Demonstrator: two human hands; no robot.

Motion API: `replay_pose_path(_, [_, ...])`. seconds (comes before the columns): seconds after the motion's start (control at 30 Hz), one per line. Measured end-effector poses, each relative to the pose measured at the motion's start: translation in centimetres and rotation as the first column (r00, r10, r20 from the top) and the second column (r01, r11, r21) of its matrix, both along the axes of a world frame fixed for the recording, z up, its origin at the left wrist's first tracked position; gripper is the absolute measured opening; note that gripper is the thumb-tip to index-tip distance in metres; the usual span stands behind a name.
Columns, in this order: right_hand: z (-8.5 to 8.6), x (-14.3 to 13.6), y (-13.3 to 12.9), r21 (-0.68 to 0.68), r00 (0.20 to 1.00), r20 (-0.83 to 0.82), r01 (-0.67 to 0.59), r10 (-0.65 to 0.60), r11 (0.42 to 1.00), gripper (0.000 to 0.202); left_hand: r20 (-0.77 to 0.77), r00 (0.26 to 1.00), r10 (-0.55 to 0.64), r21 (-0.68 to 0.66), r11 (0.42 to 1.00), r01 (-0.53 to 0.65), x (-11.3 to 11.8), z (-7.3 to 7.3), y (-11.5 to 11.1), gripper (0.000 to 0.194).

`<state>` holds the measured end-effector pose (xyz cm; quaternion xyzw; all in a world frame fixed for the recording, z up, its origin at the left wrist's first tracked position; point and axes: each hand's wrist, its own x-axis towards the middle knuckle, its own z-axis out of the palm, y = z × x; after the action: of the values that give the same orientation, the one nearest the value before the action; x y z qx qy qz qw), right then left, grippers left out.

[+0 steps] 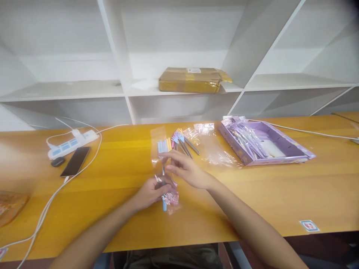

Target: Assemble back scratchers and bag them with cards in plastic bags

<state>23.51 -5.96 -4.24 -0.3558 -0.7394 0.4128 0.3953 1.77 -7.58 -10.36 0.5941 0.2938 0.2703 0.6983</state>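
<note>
Fingers of the left hand clamped round a clear, crinkled plastic bag with pink on it, low over the orange-yellow wooden table. Slim silver metal rod with a pale blue end runs upright through that grip, blue end toward the person. Right hand just above: thumb and forefinger curved about the rod's upper end; whether they press on it, cannot tell from here.

Just beyond the right fingertips, pale blue and yellow sticks lie on clear film. To their right, a loose cluster of silver rods with blue, purple and yellow hand-shaped heads. Farther right, flat transparent plastic wrappers, then a purple open-topped cardboard box with plastic-wrapped rods inside its left part. Well off to the left: black phone, white power strip.
</note>
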Motion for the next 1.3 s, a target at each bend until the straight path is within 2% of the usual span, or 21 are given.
replay_pose_path(0.1, [-3.1, -0.7, -0.2, -0.054, 0.978, -0.116, 0.166, -0.171, 0.985, 0.036, -0.029, 0.994, 0.102, 0.116, 0.988, -0.098, -0.3, -0.5, -0.3, 0.036])
replay_pose_path(0.13, [-4.3, -1.1, -0.3, -0.088, 0.971, -0.138, 0.183, -0.194, 0.979, 0.037, -0.032, 0.992, 0.118, 0.14, 0.984, -0.113, -0.3, -0.8, -0.3, 0.035])
replay_pose_path(0.23, [-7.1, -2.4, -0.9, -0.17, 0.984, -0.144, 0.082, -0.107, 0.982, 0.041, -0.056, 0.993, 0.1, 0.163, 0.982, -0.09, -0.4, -1.8, -0.7, 0.034])
replay_pose_path(0.3, [-8.1, -3.3, -1.3, -0.236, 0.982, -0.183, -0.002, -0.043, 0.972, 0.042, -0.086, 0.995, 0.042, 0.146, 0.989, -0.029, -0.3, -2.2, -1.2, 0.034])
replay_pose_path(0.4, [-8.0, -3.9, -1.7, -0.359, 0.958, -0.282, -0.057, -0.05, 0.932, 0.045, -0.102, 0.994, -0.033, 0.128, 0.991, 0.046, -0.2, -2.1, -1.5, 0.035])
replay_pose_path(0.47, [-7.5, -3.6, -1.6, -0.43, 0.91, -0.388, -0.04, -0.144, 0.902, 0.045, -0.076, 0.997, -0.03, 0.14, 0.989, 0.041, -0.4, -1.9, -1.1, 0.035])
replay_pose_path(0.5, [-7.3, -3.3, -1.4, -0.454, 0.859, -0.46, -0.011, -0.224, 0.891, 0.044, -0.05, 0.999, -0.01, 0.154, 0.988, 0.018, -0.6, -1.8, -0.8, 0.034])
replay_pose_path(0.6, [-6.7, -1.8, -0.6, -0.494, 0.64, -0.639, 0.085, -0.428, 0.865, 0.04, 0.019, 0.993, 0.114, 0.215, 0.97, -0.116, -1.5, -1.6, 0.7, 0.031])
replay_pose_path(0.63, [-6.6, -1.1, -0.4, -0.496, 0.598, -0.656, 0.119, -0.46, 0.86, 0.039, 0.023, 0.984, 0.175, 0.235, 0.956, -0.176, -1.8, -1.6, 1.2, 0.03])
replay_pose_path(0.67, [-6.5, -0.6, -0.2, -0.488, 0.594, -0.649, 0.154, -0.475, 0.859, 0.038, 0.022, 0.97, 0.243, 0.244, 0.939, -0.241, -2.1, -1.6, 1.6, 0.03])
replay_pose_path(0.7, [-6.4, 0.0, -0.2, -0.469, 0.63, -0.617, 0.188, -0.473, 0.863, 0.038, 0.023, 0.948, 0.319, 0.232, 0.92, -0.315, -2.4, -1.6, 2.0, 0.029])
replay_pose_path(0.8, [-6.1, 0.9, -0.9, -0.327, 0.823, -0.41, 0.271, -0.394, 0.905, 0.045, 0.062, 0.846, 0.53, 0.125, 0.837, -0.534, -3.0, -1.7, 2.8, 0.029])
replay_pose_path(0.87, [-5.9, 0.8, -1.6, -0.14, 0.925, -0.219, 0.284, -0.31, 0.948, 0.052, 0.101, 0.788, 0.608, 0.069, 0.785, -0.615, -3.2, -1.9, 3.1, 0.03])
replay_pose_path(0.93, [-6.0, 0.3, -2.3, 0.063, 0.973, -0.025, 0.23, -0.229, 0.971, 0.049, 0.135, 0.756, 0.641, 0.046, 0.758, -0.651, -3.4, -2.0, 3.2, 0.033])
replay_pose_path(1.0, [-6.3, -0.4, -2.8, 0.199, 0.974, 0.149, 0.137, -0.168, 0.97, 0.042, 0.164, 0.729, 0.664, 0.005, 0.739, -0.674, -3.4, -2.0, 3.2, 0.036])
replay_pose_path(1.1, [-7.2, -1.1, -3.0, 0.311, 0.937, 0.296, 0.088, -0.185, 0.946, 0.035, 0.206, 0.687, 0.697, -0.071, 0.711, -0.7, -3.4, -1.7, 3.1, 0.038])
replay_pose_path(1.3, [-8.3, -0.8, -2.4, 0.453, 0.89, 0.295, 0.191, -0.349, 0.871, 0.026, 0.278, 0.588, 0.76, -0.181, 0.643, -0.745, -3.4, -1.0, 3.2, 0.041])
